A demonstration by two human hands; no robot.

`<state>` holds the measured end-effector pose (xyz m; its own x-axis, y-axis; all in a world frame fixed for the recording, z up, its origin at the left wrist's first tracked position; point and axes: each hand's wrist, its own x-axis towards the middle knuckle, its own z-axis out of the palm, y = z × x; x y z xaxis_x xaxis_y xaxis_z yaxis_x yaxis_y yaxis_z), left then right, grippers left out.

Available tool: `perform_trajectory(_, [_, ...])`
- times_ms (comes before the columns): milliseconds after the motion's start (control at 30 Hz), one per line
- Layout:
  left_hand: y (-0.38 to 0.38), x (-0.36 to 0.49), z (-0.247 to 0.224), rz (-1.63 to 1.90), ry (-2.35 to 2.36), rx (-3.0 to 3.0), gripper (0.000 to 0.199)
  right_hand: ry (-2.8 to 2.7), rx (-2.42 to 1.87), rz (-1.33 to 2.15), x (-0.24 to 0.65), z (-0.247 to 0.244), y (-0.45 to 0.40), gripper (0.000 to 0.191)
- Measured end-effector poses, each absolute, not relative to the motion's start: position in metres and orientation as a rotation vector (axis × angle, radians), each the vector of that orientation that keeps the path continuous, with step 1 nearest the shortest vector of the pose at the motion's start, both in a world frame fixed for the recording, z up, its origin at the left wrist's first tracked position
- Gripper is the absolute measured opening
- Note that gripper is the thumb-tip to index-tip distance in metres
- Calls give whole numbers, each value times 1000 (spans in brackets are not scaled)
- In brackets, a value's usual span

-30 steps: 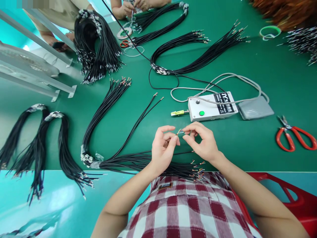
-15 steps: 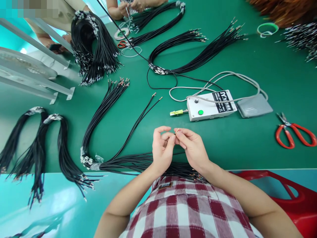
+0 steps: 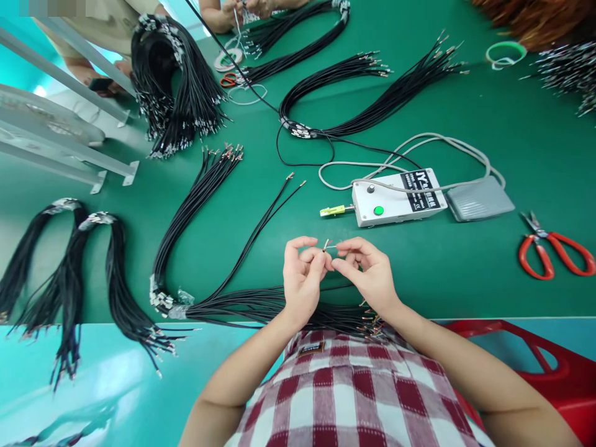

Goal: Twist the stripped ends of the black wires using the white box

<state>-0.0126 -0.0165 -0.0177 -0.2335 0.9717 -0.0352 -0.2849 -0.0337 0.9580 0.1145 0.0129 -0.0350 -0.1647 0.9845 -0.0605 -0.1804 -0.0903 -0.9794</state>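
In front of my shirt, my left hand [image 3: 305,270] is closed, pinching the end of a black cable between thumb and forefinger. Short thin inner wires [image 3: 326,246] fan out above its fingertips. Close by on the right, my right hand [image 3: 365,270] has curled fingers, its forefinger tip at a pale inner wire; the exact grip is too small to see clearly. Under both hands lies a bundle of black cables [image 3: 242,304] along the table edge, its right-hand ends close to my shirt. Two or three separate cables [image 3: 261,230] branch up from the bundle.
A white control box [image 3: 395,202] with a yellow-green tip stands beyond my hands, beside a grey pedal [image 3: 480,198]. Red-handled pliers [image 3: 540,239] lie right. More cable bundles [image 3: 181,81] cover the left and back. Other people's hands [image 3: 246,9] work at the far side.
My hands were together at the cable end; the right has drawn slightly away to the right. The thin inner wires now show spread apart between them.
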Motion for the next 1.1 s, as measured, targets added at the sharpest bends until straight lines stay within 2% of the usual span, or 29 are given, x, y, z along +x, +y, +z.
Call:
perform_trajectory(67, [-16,-13,-18,1492,1142,877,25,-1061,-993,1595,112,-32,14,36])
perform_trajectory(100, [-17,-12,-18,1485,1142,884,25,-1019,-957,1645,109,-30,15,36])
perform_trajectory(200, [-19,-12,-21,1477,1149,914,25,-910,-894,1720,99,-25,17,23])
perform_trajectory(333, [-18,-17,-25,1438,1166,984,21,-939,-875,1749,99,-23,19,19])
perform_trajectory(533, [-7,-19,-16,1360,1280,1269,15,-1069,-938,1611,111,-24,19,23])
perform_trajectory(700, [-3,-12,-14,1522,1234,1183,3,-1040,-997,1528,113,-26,17,18])
perform_trajectory(1100, [-5,-16,-25,1474,1247,843,16,-976,-1016,1595,111,-31,18,25])
